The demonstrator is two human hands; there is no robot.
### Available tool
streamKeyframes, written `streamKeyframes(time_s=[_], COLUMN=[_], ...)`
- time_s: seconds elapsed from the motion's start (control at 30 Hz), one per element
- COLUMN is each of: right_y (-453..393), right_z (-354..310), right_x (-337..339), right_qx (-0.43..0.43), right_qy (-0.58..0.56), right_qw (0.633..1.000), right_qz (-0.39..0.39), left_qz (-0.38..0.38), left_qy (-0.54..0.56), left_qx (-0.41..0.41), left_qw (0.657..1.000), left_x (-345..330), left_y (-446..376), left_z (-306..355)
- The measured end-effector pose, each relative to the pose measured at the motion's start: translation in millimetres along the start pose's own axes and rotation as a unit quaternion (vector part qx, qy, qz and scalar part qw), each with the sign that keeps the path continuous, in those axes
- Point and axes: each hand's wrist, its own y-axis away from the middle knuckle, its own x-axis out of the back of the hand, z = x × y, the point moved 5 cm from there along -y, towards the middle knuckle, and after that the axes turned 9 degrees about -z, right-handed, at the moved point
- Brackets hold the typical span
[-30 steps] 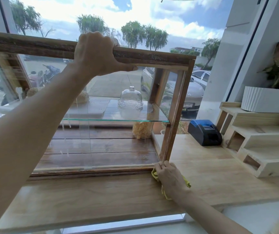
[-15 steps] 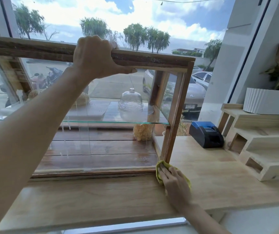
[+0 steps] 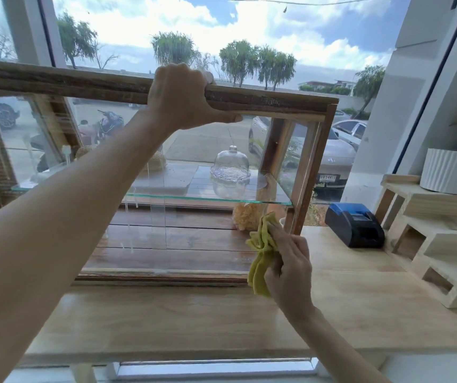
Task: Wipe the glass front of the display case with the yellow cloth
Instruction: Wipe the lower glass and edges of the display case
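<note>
My left arm crosses the view and hides the case's point(image 3: 307, 164) lower left corner and part of its glass front point(image 3: 194, 239); the case's left end runs out of frame. Reflections of the street, cars and a motorbike lie over the panes, so I find the small items at the shelf's left hard to make out. The glass itself shows mainly by streaks and its bottom edge.

Inside the case, a glass shelf point(image 3: 222, 199) carries a clear dome point(image 3: 230, 165) on its dish, with a pale slab just beside it on the left. Below the shelf, near the right post, stands a yellowish lumpy item, partly hidden by the cloth point(image 3: 262, 255).

My left hand point(image 3: 183, 98) grips the case's top rail, fingers curled over it and thumb stretched along the underside. My right hand point(image 3: 291, 269) pinches the bunched yellow cloth, its grip closed on it, low at the front's right side by the post; I cannot tell whether the cloth touches the glass. The cloth's tail hangs toward the table point(image 3: 166, 322).

On the table's right sit a blue-topped black device point(image 3: 356, 225) and pale wooden steps point(image 3: 443, 244) bearing a white ribbed pot point(image 3: 454, 172), cut off by the frame edge.
</note>
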Motion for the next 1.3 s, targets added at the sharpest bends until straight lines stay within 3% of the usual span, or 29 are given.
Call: streamKeyframes(time_s=[0.1,0.2,0.43,0.67,1.07,1.17,1.3], right_y=[-38.0,-70.2,-97.8,-70.8,4.9,14.2,1.3], right_z=[-25.2,-47.9,-86.6,-89.7,-71.7,-75.9,-99.4], right_x=[-5.5,-26.2,-98.8,-124.0,-164.6,-160.6,-138.4], right_qx=[0.077,0.138,0.287,0.345,0.422,0.408,0.365], right_qy=[0.002,0.038,0.128,0.150,0.201,0.197,0.152], right_qw=[0.993,0.986,0.945,0.917,0.825,0.834,0.884], right_qz=[0.087,0.082,-0.092,-0.133,-0.317,-0.316,-0.248], left_qz=[-0.022,-0.037,-0.054,-0.063,-0.062,-0.070,-0.090], left_qy=[0.006,0.018,0.020,0.023,0.021,0.019,0.026], left_qx=[-0.019,-0.051,-0.046,-0.045,-0.106,-0.113,-0.117], left_qw=[1.000,0.998,0.997,0.997,0.992,0.991,0.989], left_x=[1.6,5.3,10.5,15.4,16.2,16.5,18.9], left_y=[-0.5,2.1,17.3,30.5,27.7,29.6,34.3], left_z=[-1.6,-8.1,-41.0,-74.4,-95.2,-100.9,-112.7])
